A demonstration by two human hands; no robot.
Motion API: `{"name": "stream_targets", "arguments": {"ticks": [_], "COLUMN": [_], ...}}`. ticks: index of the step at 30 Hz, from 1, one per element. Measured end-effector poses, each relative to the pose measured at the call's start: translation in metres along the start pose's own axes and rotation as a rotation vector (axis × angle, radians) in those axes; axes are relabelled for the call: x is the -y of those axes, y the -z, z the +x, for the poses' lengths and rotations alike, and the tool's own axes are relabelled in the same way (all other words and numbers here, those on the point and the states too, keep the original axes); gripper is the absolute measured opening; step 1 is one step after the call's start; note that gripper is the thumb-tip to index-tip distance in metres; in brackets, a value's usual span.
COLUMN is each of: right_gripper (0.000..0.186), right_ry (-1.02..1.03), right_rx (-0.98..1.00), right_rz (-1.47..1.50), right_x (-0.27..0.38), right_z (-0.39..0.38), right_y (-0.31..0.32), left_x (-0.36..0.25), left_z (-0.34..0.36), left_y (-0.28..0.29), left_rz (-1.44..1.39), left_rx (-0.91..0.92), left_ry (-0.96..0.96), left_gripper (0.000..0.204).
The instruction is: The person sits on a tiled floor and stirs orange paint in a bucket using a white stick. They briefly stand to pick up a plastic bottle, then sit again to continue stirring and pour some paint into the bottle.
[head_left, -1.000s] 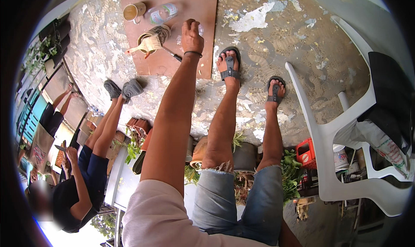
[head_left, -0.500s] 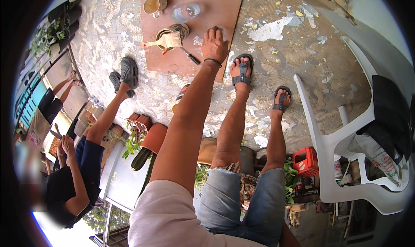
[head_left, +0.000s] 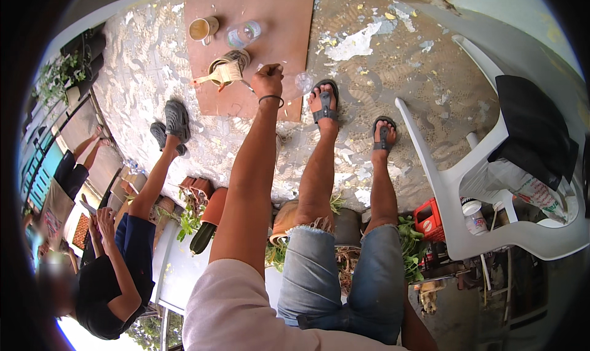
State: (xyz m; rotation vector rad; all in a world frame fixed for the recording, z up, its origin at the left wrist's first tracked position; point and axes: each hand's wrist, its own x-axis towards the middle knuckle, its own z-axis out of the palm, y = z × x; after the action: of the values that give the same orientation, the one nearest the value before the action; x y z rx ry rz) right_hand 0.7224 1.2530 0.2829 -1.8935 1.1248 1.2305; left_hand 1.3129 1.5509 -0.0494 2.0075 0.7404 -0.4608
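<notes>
My left hand [head_left: 268, 79] hangs over the right part of a brown board [head_left: 212, 106] on the floor. Its fingers are curled in; whatever they may hold is hidden. Just left of it stands a can [head_left: 241, 57] with a wide paintbrush [head_left: 226, 74] lying across its top. A thin tool handle [head_left: 247, 86] runs from the can toward my wrist, partly covered. A clear round plastic piece [head_left: 303, 82] lies by the board's right edge. Farther back are a clear plastic bottle [head_left: 244, 34] and a mug [head_left: 203, 29]. My right hand is outside the picture.
Paint flakes [head_left: 356, 42] litter the patterned floor. My sandalled feet [head_left: 324, 105] stand right of the board. A white plastic chair [head_left: 452, 219] holding bags is at right. Potted plants [head_left: 212, 219] line the near side. Another person [head_left: 117, 265] sits at left.
My left hand has gone from lying flat with fingers stretched at the board's right edge to curled, farther left and closer to the can. The whole view has shifted slightly.
</notes>
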Motion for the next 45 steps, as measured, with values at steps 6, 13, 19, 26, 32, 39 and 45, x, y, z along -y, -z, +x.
{"name": "stream_targets", "arguments": {"ticks": [6, 13, 19, 26, 32, 39, 45], "right_gripper": [0.023, 0.070, 0.099, 0.072, 0.073, 0.062, 0.067], "right_ry": [-0.236, 0.260, 0.665, 0.781, 0.758, 0.788, 0.844], "right_rx": [0.082, -0.009, -0.049, 0.431, 0.706, -0.116, -0.722], "right_rz": [0.158, 0.882, 1.218, 1.987, 2.316, 1.918, 1.955], "right_x": [0.031, 0.225, 0.292, 0.132, 0.011, -0.060, -0.124], "right_z": [-0.122, -0.133, -0.187, -0.243, -0.277, -0.327, -0.349], "right_y": [0.096, 0.184, 0.271, 0.320, 0.331, 0.371, 0.387], "left_x": [-0.090, -0.250, -0.369, -0.414, -0.381, -0.424, -0.441], "left_z": [-0.108, -0.277, -0.450, -0.618, -0.817, -0.913, -0.932], "left_y": [0.057, 0.144, 0.150, 0.114, 0.037, -0.008, -0.057], "left_rz": [-0.472, -0.555, -0.498, -0.797, -0.351, -0.229, 0.047], "left_rx": [0.270, 0.565, 0.814, 1.091, 1.420, 1.585, 1.685], "left_ry": [0.170, 0.209, 0.050, -0.359, -0.689, -0.689, -1.116], "left_gripper": [0.017, 0.018, 0.019, 0.070, 0.139, 0.141, 0.132]}}
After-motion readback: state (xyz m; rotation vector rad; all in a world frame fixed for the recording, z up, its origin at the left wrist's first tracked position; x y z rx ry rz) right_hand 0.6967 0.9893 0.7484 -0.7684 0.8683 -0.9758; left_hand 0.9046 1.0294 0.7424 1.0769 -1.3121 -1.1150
